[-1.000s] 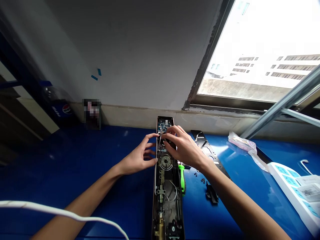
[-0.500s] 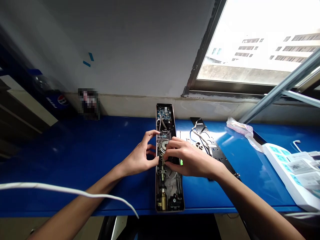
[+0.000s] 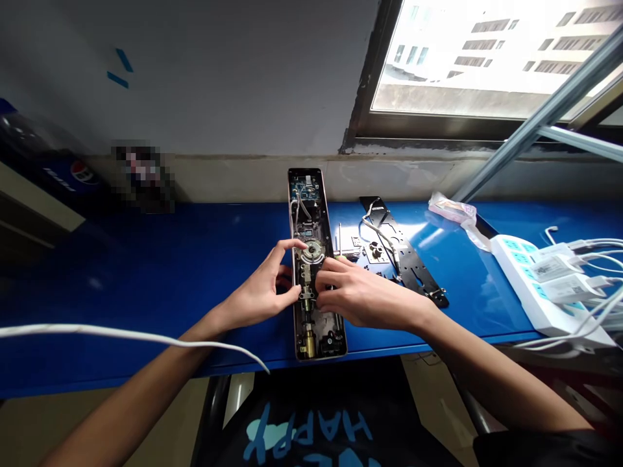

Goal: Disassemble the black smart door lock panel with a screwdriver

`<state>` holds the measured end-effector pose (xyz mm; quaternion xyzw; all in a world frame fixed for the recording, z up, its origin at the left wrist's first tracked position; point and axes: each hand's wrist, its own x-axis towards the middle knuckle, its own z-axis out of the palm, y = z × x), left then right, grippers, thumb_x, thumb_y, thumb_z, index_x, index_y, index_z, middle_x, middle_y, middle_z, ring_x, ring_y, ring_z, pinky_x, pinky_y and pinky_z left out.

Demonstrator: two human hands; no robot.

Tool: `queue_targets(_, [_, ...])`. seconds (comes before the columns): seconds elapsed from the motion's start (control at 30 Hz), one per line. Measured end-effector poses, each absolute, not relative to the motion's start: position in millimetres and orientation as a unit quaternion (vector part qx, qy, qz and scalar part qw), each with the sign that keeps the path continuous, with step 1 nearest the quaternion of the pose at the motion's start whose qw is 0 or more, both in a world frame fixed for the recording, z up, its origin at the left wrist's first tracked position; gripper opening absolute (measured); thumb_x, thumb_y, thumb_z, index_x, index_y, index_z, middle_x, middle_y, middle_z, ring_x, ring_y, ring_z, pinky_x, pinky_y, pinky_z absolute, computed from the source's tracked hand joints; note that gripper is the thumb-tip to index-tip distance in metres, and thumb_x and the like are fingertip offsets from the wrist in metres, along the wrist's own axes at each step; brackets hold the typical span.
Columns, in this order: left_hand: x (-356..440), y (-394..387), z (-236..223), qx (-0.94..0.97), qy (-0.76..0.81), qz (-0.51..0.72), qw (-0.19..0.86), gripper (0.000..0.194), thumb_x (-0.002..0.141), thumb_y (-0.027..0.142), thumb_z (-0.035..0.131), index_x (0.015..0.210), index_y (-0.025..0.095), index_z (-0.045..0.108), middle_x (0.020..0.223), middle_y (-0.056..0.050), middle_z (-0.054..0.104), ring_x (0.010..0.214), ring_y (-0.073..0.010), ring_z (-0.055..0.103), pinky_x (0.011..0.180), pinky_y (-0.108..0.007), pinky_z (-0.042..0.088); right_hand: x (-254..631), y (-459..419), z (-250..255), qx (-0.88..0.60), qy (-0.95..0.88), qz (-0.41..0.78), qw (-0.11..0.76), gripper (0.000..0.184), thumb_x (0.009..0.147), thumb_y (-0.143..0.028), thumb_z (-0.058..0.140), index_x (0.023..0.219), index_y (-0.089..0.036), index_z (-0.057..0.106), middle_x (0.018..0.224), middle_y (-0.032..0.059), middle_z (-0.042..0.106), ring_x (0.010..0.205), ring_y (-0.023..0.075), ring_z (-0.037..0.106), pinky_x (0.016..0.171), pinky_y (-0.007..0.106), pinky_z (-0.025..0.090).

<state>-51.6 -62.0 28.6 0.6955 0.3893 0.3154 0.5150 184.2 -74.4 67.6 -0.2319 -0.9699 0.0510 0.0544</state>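
Note:
A long, narrow lock housing (image 3: 335, 344) lies open on the blue table, its length pointing away from me. Inside it are a blue circuit board (image 3: 305, 189), a round metal disc (image 3: 312, 251) and a brass cylinder (image 3: 309, 344). My left hand (image 3: 260, 285) grips the housing's left side, thumb on the rim and index fingertip at the disc. Over the housing's lower middle, my right hand (image 3: 357, 292) has its fingers bunched together; what is between them is hidden. Beside its knuckles shows part of a thin-shafted screwdriver (image 3: 340, 241).
Right of the housing lies a black metal plate (image 3: 413, 263) with a cable (image 3: 384, 237) and small parts. Further right are a plastic-wrapped packet (image 3: 452, 207) and a white power strip (image 3: 525, 279) with several plugs. A white cable (image 3: 131, 334) crosses at left. A Pepsi bottle (image 3: 68, 172) stands far left.
The camera has tilted down, showing more of my lap. Along the housing, my right hand has moved nearer to me, uncovering the disc. My left index fingertip has shifted to the disc.

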Motion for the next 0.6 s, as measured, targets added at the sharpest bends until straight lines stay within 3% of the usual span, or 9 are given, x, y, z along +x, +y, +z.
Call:
queue_targets(0.23, [-54.1, -57.0, 35.3, 0.679, 0.375, 0.324, 0.541, 0.065, 0.08, 0.011, 0.073, 0.138, 0.028, 0.051, 0.129, -0.008, 0.06, 0.089, -0.0187, 0.072, 0.083, -0.036, 0.063, 183.9, -78.6, 67.4, -0.263, -0.962, 0.032, 0.065, 0.02, 0.098, -0.015, 0.058, 0.082, -0.018, 0.068, 0.107, 0.0085, 0.06, 0.102, 0.0241, 0.045, 0.088, 0.04, 0.043])
queue_targets(0.6, [-55.5, -54.5, 38.9, 0.731, 0.378, 0.269, 0.501, 0.056, 0.088, 0.017, 0.065, 0.137, 0.031, 0.042, 0.128, -0.005, 0.058, 0.091, -0.0173, 0.07, 0.082, -0.035, 0.062, 178.9, -79.1, 63.3, -0.282, -0.957, 0.027, 0.055, 0.02, 0.096, -0.014, 0.058, 0.078, -0.017, 0.067, 0.104, 0.0085, 0.056, 0.098, 0.0229, 0.044, 0.087, 0.04, 0.042])
